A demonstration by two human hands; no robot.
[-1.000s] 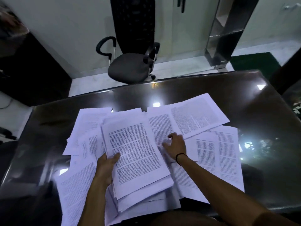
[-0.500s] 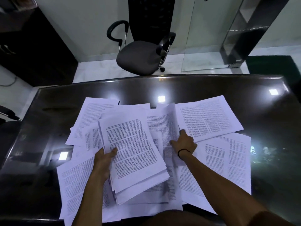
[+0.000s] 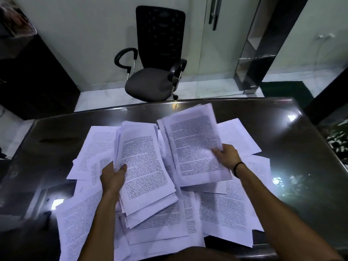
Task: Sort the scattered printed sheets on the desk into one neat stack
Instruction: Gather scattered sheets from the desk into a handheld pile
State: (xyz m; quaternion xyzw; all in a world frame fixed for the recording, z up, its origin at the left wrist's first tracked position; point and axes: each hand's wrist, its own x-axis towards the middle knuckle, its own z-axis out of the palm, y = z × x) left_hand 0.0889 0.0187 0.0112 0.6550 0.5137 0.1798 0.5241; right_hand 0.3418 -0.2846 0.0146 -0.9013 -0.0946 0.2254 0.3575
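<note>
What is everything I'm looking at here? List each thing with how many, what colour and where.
Bundle of white printed sheets in the left hand: one, white with black text, centre of desk.
Bundle of white printed sheets in the right hand: one, white, lifted right of the first.
Loose white printed sheets: many, white, scattered over the desk, overlapping.
Dark glossy desk: one, dark brown, foreground.
Black mesh-backed office chair: one, black and grey, beyond the desk.
Glass door with dark handle: one, behind the chair.
Green mat: one, floor at right.
Left hand: grips its bundle.
Right hand: grips its bundle; black band on wrist.
</note>
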